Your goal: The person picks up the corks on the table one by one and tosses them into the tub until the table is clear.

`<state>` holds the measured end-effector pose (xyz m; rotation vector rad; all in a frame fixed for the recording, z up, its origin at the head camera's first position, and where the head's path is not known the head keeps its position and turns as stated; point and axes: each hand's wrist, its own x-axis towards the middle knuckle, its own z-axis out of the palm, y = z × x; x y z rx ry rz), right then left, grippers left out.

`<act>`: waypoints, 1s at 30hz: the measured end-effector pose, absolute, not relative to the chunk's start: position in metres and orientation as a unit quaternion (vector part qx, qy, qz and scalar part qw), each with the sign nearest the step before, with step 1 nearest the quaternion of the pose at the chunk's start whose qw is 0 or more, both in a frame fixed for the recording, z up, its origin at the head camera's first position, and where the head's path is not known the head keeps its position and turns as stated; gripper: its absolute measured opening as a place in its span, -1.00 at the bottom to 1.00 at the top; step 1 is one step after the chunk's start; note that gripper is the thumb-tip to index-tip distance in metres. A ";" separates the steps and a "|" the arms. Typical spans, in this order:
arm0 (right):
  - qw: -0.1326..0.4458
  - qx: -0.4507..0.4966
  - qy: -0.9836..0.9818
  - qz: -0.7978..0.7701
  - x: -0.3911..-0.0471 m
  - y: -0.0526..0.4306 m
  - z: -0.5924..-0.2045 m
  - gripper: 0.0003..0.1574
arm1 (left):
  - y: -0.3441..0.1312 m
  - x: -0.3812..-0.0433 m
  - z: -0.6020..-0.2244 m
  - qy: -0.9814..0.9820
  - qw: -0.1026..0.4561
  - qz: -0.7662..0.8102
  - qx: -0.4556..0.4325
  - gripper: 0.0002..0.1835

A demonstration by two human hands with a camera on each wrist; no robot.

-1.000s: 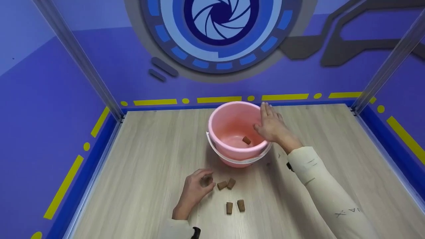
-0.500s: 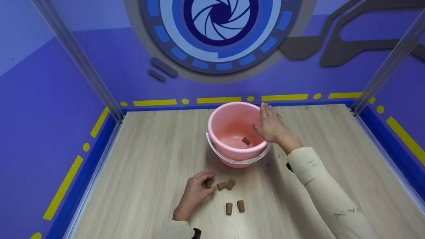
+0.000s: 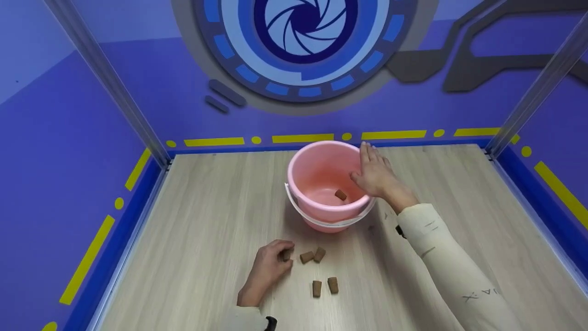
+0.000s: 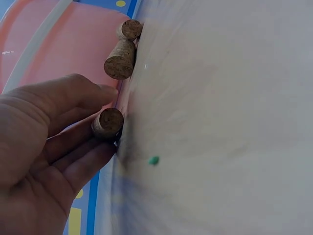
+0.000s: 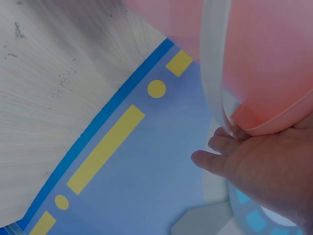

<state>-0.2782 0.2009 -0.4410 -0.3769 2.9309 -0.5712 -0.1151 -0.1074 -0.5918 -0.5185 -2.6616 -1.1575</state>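
My left hand (image 3: 266, 266) curls around a cork (image 4: 108, 123) low over the tabletop. In the left wrist view the cork lies against the fingers, with its round end facing out and the thumb a small gap above it. A pink bucket (image 3: 330, 202) stands beyond, with one cork (image 3: 340, 195) on its bottom. Straight fingers of my right hand (image 3: 375, 174) rest on the bucket's right rim, the thumb over the inside. To the right of the left hand, two corks (image 3: 307, 257) lie touching or nearly so. Another two corks (image 3: 317, 288) lie nearer the front.
The bucket's white handle (image 3: 330, 224) hangs down its front side. A wooden tabletop (image 3: 211, 207) is bounded by blue printed walls (image 3: 147, 101) at the back and sides. A small green speck (image 4: 154, 160) shows on the table in the left wrist view.
The left thumb has drawn back slightly to the left and the hand has closed nearer around its cork. The right hand, the bucket and the other corks have stayed put.
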 end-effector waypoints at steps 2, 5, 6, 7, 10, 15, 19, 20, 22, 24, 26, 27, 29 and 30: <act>0.065 -0.128 0.972 -0.188 -0.278 0.201 -0.441 0.16 | -0.108 -0.115 -0.591 -0.901 0.094 -0.386 -0.172 -0.66; 0.063 -0.130 0.971 -0.188 -0.278 0.201 -0.441 0.15 | -0.108 -0.114 -0.590 -0.904 0.089 -0.384 -0.165 -0.70; 0.063 -0.129 0.971 -0.189 -0.278 0.201 -0.441 0.15 | -0.108 -0.114 -0.590 -0.904 0.091 -0.384 -0.165 -0.71; 0.064 -0.128 0.972 -0.188 -0.277 0.201 -0.441 0.15 | -0.108 -0.114 -0.590 -0.905 0.093 -0.382 -0.164 -0.72; 0.067 -0.126 0.971 -0.190 -0.277 0.201 -0.441 0.16 | -0.107 -0.115 -0.591 -0.907 0.106 -0.373 -0.162 -0.74; 0.069 -0.122 0.971 -0.194 -0.276 0.200 -0.441 0.16 | -0.108 -0.113 -0.590 -0.911 0.116 -0.365 -0.152 -0.75; 0.067 -0.119 0.972 -0.193 -0.277 0.200 -0.441 0.16 | -0.110 -0.114 -0.589 -0.913 0.113 -0.363 -0.148 -0.71; 0.067 -0.119 0.972 -0.193 -0.277 0.200 -0.441 0.16 | -0.110 -0.114 -0.588 -0.914 0.112 -0.361 -0.148 -0.70; 0.066 -0.119 0.972 -0.193 -0.277 0.200 -0.441 0.16 | -0.111 -0.115 -0.588 -0.916 0.112 -0.356 -0.146 -0.69; 0.065 -0.119 0.972 -0.193 -0.276 0.200 -0.441 0.16 | -0.111 -0.115 -0.589 -0.919 0.110 -0.350 -0.146 -0.68; 0.064 -0.119 0.972 -0.193 -0.276 0.201 -0.441 0.16 | -0.112 -0.115 -0.589 -0.921 0.111 -0.344 -0.145 -0.66; 0.063 -0.120 0.972 -0.193 -0.276 0.201 -0.441 0.16 | -0.112 -0.115 -0.588 -0.922 0.113 -0.340 -0.146 -0.65; 0.061 -0.120 0.972 -0.194 -0.276 0.201 -0.441 0.16 | -0.113 -0.115 -0.588 -0.922 0.115 -0.339 -0.147 -0.65; 0.060 -0.121 0.971 -0.196 -0.276 0.201 -0.441 0.16 | -0.113 -0.114 -0.587 -0.922 0.116 -0.340 -0.147 -0.65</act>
